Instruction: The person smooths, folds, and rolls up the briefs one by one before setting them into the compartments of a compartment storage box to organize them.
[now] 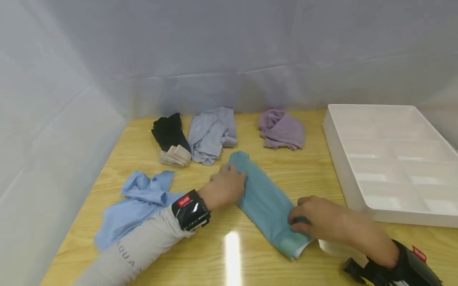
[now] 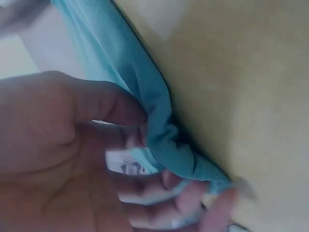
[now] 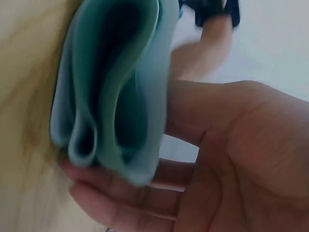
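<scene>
Head view shows a folded teal garment (image 1: pixel 266 200) lying slantwise on a wooden table (image 1: pixel 322 171), with the left hand (image 1: pixel 226 186) gripping its far end and the right hand (image 1: pixel 318 220) pinching its near end. Left wrist view shows fingers (image 2: pixel 120 108) curled round the bunched teal cloth, and right wrist view shows fingers (image 3: pixel 130 195) under the stacked folds with the thumb on top. Behind lie a black piece (image 1: pixel 168 131), a grey piece (image 1: pixel 211 135), a purple piece (image 1: pixel 282 129) and a light blue piece (image 1: pixel 137 202), with a white divided tray (image 1: pixel 340 159) to the right.
</scene>
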The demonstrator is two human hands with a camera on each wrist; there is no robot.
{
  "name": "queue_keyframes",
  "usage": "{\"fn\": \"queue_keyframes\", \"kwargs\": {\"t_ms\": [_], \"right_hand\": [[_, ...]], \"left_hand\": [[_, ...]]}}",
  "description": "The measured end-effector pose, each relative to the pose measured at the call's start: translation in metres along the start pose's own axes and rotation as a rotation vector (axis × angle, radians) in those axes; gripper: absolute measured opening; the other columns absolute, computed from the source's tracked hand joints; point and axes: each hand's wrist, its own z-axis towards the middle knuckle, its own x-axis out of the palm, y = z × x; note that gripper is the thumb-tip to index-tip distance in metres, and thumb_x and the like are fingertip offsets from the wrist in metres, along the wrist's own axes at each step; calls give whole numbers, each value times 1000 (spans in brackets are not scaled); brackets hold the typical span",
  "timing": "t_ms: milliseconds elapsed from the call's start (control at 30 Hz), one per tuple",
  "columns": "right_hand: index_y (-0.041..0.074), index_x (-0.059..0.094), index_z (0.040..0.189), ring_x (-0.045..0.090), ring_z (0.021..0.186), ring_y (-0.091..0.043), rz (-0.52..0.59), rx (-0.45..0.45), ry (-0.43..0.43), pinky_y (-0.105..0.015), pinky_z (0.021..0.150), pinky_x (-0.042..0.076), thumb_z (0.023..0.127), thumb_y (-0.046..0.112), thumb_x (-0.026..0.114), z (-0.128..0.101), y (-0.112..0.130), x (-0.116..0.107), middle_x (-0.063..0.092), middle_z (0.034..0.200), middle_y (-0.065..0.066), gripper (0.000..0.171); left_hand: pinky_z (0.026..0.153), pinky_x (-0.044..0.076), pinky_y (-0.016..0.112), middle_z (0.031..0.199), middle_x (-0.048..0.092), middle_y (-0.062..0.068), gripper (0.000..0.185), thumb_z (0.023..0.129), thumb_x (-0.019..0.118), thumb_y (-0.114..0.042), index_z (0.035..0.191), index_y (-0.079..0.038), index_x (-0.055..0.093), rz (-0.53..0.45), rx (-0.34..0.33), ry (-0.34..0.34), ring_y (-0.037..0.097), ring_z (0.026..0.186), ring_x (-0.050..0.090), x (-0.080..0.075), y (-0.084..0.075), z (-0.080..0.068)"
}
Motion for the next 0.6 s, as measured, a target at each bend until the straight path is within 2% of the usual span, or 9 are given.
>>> {"fn": "queue_keyframes", "kwargs": {"t_ms": [67,200,300,400,467,533,600], "right_hand": [[13,73,98,59,80,-5,33,-26,13,-25,68,51,88,21,70,2,6,3,62,88,6,14],[9,72,106,61,85,-5,72,-69,5,-24,72,52,90,22,68,8,19,11,67,96,1,21],[9,72,109,60,84,-4,66,-58,-4,-23,71,51,91,23,67,10,28,16,66,97,1,23],[10,73,108,56,80,-3,3,-25,-20,-23,68,50,89,23,69,9,35,19,59,96,3,23],[12,74,102,51,76,-3,-79,-33,-54,-22,66,48,85,22,73,8,39,20,53,93,4,20],[13,73,96,46,72,-4,-158,-54,-92,-22,62,46,80,19,78,8,43,21,48,90,5,18],[14,71,89,43,69,-4,-224,-81,-127,-22,59,44,78,13,79,9,46,23,44,84,7,13]], "left_hand": [[70,54,46,120,50,19,31,102,42,-16,129,-8,55,2,-6,-32,32,102,51,-4,0,15],[77,54,45,128,50,16,32,100,46,-12,131,-12,54,132,78,-141,31,106,51,-8,-1,38],[81,53,44,127,52,14,32,98,51,-11,130,-12,56,165,117,-222,30,107,53,-7,-3,41],[79,53,41,119,55,14,27,95,55,-13,122,-11,60,174,162,-337,28,101,55,-4,-11,22],[73,53,36,107,58,11,20,93,60,-17,112,-10,62,116,206,-391,25,92,57,-2,-22,-2],[64,52,31,96,58,8,16,92,62,-22,104,-10,62,25,257,-380,21,82,58,2,-35,-31],[56,47,27,89,56,4,18,92,62,-26,103,-11,62,-34,296,-301,17,75,55,8,-49,-58]]}}
